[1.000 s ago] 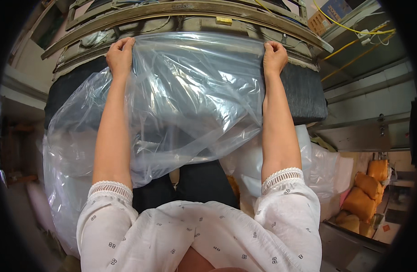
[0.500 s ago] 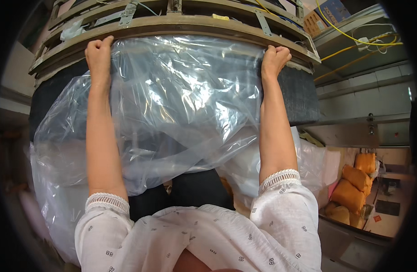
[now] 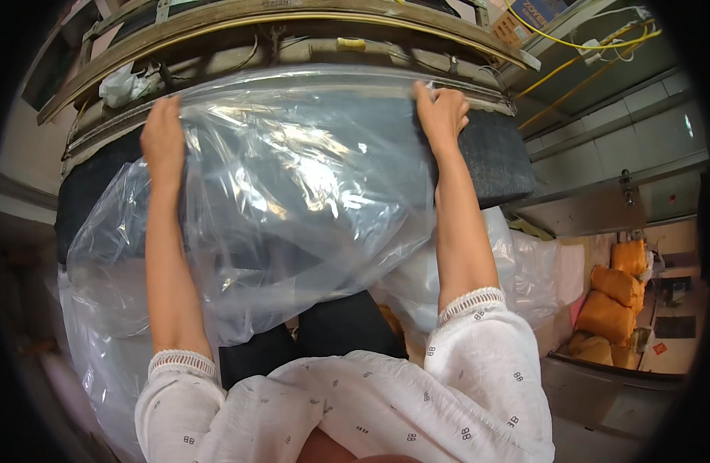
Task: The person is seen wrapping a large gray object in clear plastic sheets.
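A large clear plastic bag, shiny and creased, drapes over a dark padded surface and hangs toward my lap. Its far edge lies along the lower bar of a long wooden-framed machine. At that edge's left end, the closed fingers of my left hand grip the film. My right hand pinches the right corner of the bag, its fingers curled. The upper wooden bar stands apart from the lower one, beyond both hands.
A small yellow piece and a crumpled white plastic scrap lie inside the machine frame. Yellow cables run at the upper right, near a cardboard box. Orange bundles are stacked at the right. More clear film hangs at the left.
The upper wooden bar has come away from the lower bar, widening the gap. My hands have moved a little nearer to me, the right one also leftward. The bag's far edge is now exposed.
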Action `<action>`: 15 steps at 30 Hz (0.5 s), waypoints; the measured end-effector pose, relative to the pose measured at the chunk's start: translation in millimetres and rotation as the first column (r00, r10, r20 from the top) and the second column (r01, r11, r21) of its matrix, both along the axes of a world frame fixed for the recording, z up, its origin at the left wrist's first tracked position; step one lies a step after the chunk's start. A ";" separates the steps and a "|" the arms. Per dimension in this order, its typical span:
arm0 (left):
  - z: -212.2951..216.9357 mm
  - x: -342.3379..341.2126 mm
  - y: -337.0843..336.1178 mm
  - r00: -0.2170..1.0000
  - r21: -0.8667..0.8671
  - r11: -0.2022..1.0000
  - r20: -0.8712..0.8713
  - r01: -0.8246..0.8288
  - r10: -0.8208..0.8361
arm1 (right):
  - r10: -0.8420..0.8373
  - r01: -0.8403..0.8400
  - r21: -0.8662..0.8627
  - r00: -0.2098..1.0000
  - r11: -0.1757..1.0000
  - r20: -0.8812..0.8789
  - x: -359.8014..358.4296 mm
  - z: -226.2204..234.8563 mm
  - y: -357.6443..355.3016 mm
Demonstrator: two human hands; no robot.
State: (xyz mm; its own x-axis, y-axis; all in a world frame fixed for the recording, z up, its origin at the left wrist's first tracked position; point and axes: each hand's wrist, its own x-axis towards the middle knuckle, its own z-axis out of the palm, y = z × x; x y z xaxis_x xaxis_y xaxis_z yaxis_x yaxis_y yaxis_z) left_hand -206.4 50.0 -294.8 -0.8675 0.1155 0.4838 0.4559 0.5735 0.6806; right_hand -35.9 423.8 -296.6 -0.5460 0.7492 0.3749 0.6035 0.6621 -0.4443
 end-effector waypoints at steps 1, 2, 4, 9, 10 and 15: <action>10.9 15.0 -4.3 1.000 0.078 0.997 -0.028 0.003 -0.001 | 0.079 -0.078 0.040 0.997 0.996 -0.018 10.4 -3.3 -3.0; 14.6 22.8 -9.6 1.000 0.076 0.997 -0.030 0.007 -0.004 | 0.075 -0.074 0.038 0.997 0.997 -0.021 16.3 -4.2 -2.5; 16.1 38.4 -27.2 0.993 -0.016 1.000 0.117 0.024 -0.022 | 0.289 -0.310 -0.044 0.922 0.950 -0.260 33.0 -3.2 -6.4; 24.5 93.5 -50.3 0.999 -0.014 1.000 0.041 -0.006 0.007 | 0.278 -0.552 -0.405 0.779 0.729 -0.562 62.0 9.7 -24.9; 33.9 111.5 -44.0 0.979 0.033 0.997 -0.187 -0.071 0.076 | 0.272 -0.623 -0.439 0.727 0.648 -0.630 67.5 13.9 -27.2; 38.1 244.8 -23.2 0.687 -0.324 0.732 -0.262 0.598 -0.678 | 0.233 -0.689 -0.382 0.622 0.615 -0.748 84.7 36.2 -31.9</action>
